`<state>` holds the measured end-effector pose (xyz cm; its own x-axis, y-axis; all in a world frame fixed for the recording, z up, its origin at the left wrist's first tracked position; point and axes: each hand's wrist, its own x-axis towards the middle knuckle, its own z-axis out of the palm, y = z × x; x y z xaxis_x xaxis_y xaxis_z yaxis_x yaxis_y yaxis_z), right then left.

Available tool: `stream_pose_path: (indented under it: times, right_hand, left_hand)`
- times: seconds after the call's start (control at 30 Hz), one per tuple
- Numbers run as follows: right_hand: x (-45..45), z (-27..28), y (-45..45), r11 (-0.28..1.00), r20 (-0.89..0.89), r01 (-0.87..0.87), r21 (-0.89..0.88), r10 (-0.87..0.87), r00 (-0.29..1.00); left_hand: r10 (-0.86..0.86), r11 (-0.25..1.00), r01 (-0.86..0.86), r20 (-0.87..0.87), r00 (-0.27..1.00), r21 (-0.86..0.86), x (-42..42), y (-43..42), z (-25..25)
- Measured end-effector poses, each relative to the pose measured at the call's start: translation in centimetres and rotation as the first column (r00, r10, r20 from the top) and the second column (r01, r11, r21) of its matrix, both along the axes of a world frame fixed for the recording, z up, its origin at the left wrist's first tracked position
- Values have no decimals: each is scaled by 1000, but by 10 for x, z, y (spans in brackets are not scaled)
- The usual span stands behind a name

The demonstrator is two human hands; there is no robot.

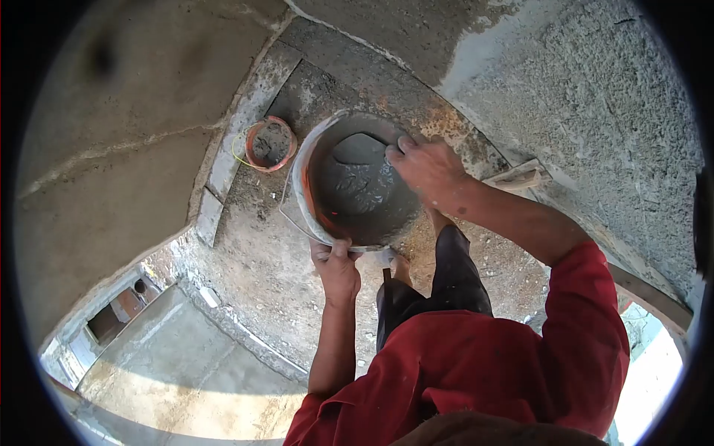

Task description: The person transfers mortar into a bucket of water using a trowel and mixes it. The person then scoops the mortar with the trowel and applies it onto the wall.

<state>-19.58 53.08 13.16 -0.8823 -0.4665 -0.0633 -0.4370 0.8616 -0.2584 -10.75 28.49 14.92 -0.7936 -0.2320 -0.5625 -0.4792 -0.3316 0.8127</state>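
Note:
A large round bucket (303,182) with an orange inside holds wet grey mortar (357,182). A flat grey shape lies in the mortar near the far side. My left hand (338,271) is closed on the bucket's near rim, fingers wrapped over the edge. At the right side of the rim, my right hand (428,169) is closed, with its fingertips over the inner edge. A thin wire handle (291,217) hangs down the bucket's left side.
A small orange bucket (287,158) with a yellow handle stands left of the large one. Wooden boards (239,134) border the dusty floor. Rough plastered walls rise at left and right. A wood piece (520,177) lies right of my forearm. My feet are just below the bucket.

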Motion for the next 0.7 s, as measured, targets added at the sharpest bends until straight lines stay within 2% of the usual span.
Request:
stream_pose_path:
  times: [0.03, 0.13, 0.2, 0.27, 0.3, 0.37, 0.4, 0.47, 0.57, 0.67, 0.7]
  right_hand:
    - [5, 5, -23, 991, -43, -8, 130, 14, 999]
    - [22, 51, -51, 971, -63, -221, 93, 227, 972]
    - [-4, 79, -50, 989, -235, -130, 77, 144, 961]
    - [-38, 96, -51, 960, -261, -18, 280, 94, 961]
    - [-43, 93, -60, 946, -181, -55, 319, 117, 976]
    - [-47, 80, -79, 912, -13, -133, 387, 149, 989]
    - [-53, 78, -84, 948, 44, -142, 284, 135, 990]
    - [-58, 68, -83, 987, 178, -145, 63, 131, 975]
    - [-52, 0, -85, 914, 86, -192, -358, 237, 968]
    - [-15, -38, -123, 800, 101, -127, -586, 227, 969]
    - [-3, -31, -135, 819, 97, -141, -556, 233, 968]
  left_hand:
    - [-22, 999, 21, -29, 999, -32, -5, 3, 4]
    - [-93, 981, 59, -175, 980, -186, -15, -8, 4]
    - [-116, 957, 38, -260, 959, -288, -13, -20, 10]
    - [-109, 932, -25, -346, 932, -361, -19, -25, 29]
    - [-92, 932, -53, -377, 922, -357, -23, -29, 40]
    - [-125, 882, -110, -452, 883, -459, -27, -31, 54]
    - [-143, 851, -142, -483, 864, -506, -27, -33, 62]
    - [-121, 854, -132, -439, 890, -503, -18, -44, 74]
    - [-100, 848, -119, -377, 921, -517, -7, -75, 74]
    - [-18, 869, -158, -348, 937, -470, 11, -106, 55]
    - [36, 886, -178, -319, 947, -428, 19, -113, 57]
